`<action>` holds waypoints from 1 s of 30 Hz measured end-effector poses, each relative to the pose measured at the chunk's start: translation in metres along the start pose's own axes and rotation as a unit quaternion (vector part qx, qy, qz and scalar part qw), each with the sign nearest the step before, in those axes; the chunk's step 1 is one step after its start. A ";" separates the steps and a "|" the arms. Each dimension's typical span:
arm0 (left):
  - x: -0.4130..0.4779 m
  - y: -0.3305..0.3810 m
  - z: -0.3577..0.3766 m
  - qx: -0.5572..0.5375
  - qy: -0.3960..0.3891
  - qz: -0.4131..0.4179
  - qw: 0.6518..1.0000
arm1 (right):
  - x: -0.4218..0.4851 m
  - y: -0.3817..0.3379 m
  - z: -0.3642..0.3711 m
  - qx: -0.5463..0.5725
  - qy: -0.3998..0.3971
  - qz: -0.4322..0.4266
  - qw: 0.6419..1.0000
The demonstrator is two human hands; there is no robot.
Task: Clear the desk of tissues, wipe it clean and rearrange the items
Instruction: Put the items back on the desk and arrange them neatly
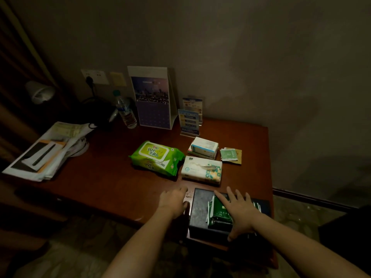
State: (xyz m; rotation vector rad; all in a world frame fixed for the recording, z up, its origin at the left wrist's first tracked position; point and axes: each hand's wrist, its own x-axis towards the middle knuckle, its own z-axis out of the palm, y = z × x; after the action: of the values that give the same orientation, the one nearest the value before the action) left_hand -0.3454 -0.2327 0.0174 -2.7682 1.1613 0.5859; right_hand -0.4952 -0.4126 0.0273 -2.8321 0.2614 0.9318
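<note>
A dark box [200, 209] holding green packets [219, 214] sits at the near right edge of the brown desk [104, 183]. My right hand [240, 210] lies flat with spread fingers on the packets and the box. My left hand [173, 200] rests against the box's left side with its fingers on the desk. Behind the box lie a soft tissue pack [201, 170] and a green wet-wipe pack [157, 157].
Small boxes [203, 147] and sachets [230, 155] lie at the right rear. A calendar [153, 97], two sign stands [189, 122], a water bottle [125, 110] and a kettle [98, 113] stand along the wall. Papers with a pen [43, 151] cover the left end.
</note>
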 end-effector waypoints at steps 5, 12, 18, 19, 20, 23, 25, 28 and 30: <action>0.002 0.001 0.004 0.001 -0.005 0.001 1.000 | 0.003 0.001 0.004 -0.003 0.010 -0.005 1.000; 0.002 0.008 0.009 0.000 -0.005 0.006 1.000 | 0.003 0.001 0.001 -0.007 -0.009 -0.009 1.000; 0.000 0.009 0.005 -0.001 -0.001 0.009 1.000 | 0.003 0.000 0.005 -0.008 0.011 -0.006 1.000; -0.001 0.008 0.004 -0.001 -0.002 0.007 1.000 | 0.002 0.000 0.005 -0.008 0.011 -0.005 1.000; -0.002 0.006 0.003 0.001 -0.005 0.004 1.000 | 0.002 0.000 0.006 -0.006 0.011 -0.003 1.000; -0.001 -0.001 -0.005 0.000 0.001 -0.009 1.000 | -0.003 0.004 0.008 0.000 0.013 0.006 1.000; 0.002 -0.004 -0.011 -0.002 0.011 -0.016 1.000 | -0.008 0.011 0.006 -0.011 0.011 0.009 1.000; 0.007 0.001 -0.020 0.014 0.006 -0.011 1.000 | -0.016 0.024 -0.004 -0.029 0.018 0.011 0.999; 0.013 0.009 -0.027 0.036 0.004 0.004 0.999 | -0.021 0.034 -0.015 -0.023 0.027 0.017 0.999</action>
State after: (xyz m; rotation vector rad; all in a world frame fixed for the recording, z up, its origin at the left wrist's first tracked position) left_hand -0.3347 -0.2542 0.0378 -2.7088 1.1708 0.5236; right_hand -0.5100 -0.4463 0.0490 -2.9060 0.2984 0.8786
